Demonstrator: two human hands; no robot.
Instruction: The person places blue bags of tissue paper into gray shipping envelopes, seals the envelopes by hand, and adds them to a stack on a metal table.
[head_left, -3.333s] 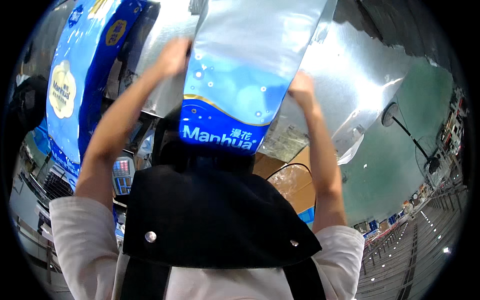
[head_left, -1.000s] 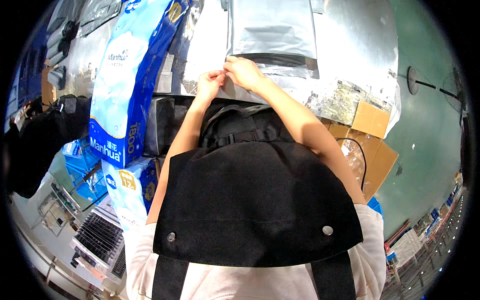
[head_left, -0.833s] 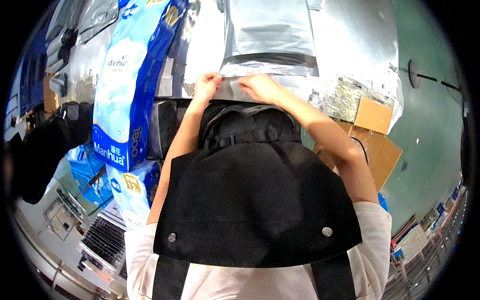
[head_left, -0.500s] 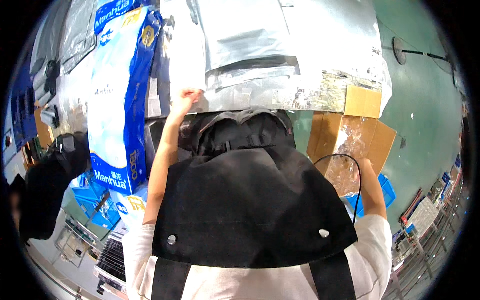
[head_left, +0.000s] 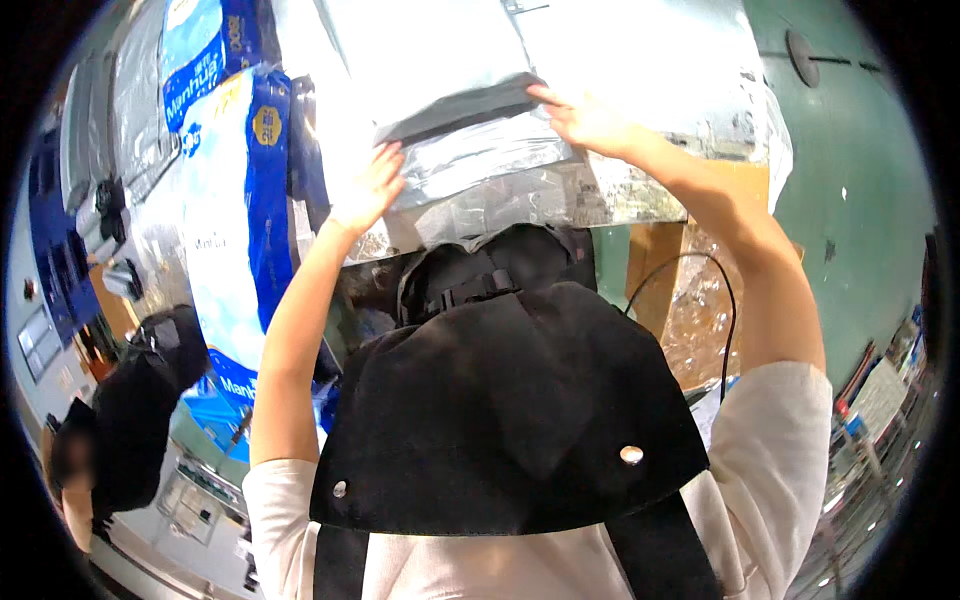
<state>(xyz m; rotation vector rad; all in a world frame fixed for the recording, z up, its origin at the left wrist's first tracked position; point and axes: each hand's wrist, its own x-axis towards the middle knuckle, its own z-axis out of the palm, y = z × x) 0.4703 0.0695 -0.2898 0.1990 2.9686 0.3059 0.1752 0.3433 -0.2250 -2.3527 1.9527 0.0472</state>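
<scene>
Bag point(head_left: 435, 55) is lying on bench point(head_left: 665, 60) | left hand point(head_left: 366, 190) resting at dark strip's point(head_left: 460, 109) left end | right hand point(head_left: 592, 123) at right end | both hands' fingers point(head_left: 562, 110) standing apart

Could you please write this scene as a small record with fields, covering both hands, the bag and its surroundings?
Left hand: fingers extended, at near left corner of flat silver-grey plastic bag
Right hand: fingers extended, at bag's near right corner
Bag: dark strip across near end
Support: bright silvery tabletop
Left side: blue-and-white plastic packs
Lower right: brown cardboard box, clear plastic film
</scene>
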